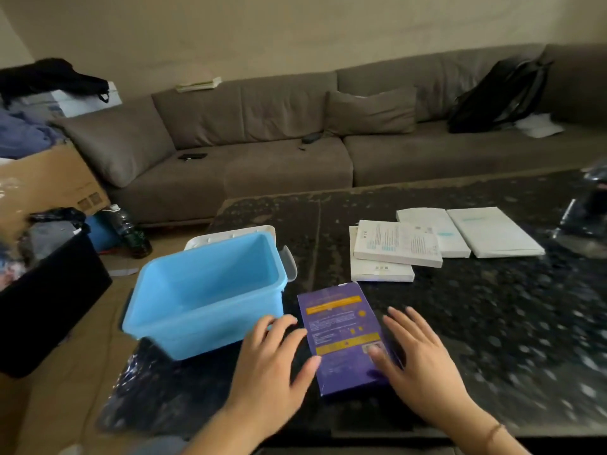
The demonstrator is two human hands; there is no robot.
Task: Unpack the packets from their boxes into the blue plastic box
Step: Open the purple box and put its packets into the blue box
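A flat purple box [341, 326] lies on the dark speckled table [492, 323], just right of the empty blue plastic box [203, 300]. My left hand [272, 366] rests at the purple box's left edge, fingers spread, thumb touching the edge. My right hand [417, 362] lies at its right edge with straight fingers and the thumb on top of the box. Several flat white boxes [397, 246] lie farther back on the table, two stacked and two side by side [492, 231].
A white lid [226, 236] sits behind the blue box. A grey sofa [295, 142] runs along the far side. Left of the table are a black bin [49, 297], a cardboard carton [49, 178] and a bottle [131, 231] on the floor.
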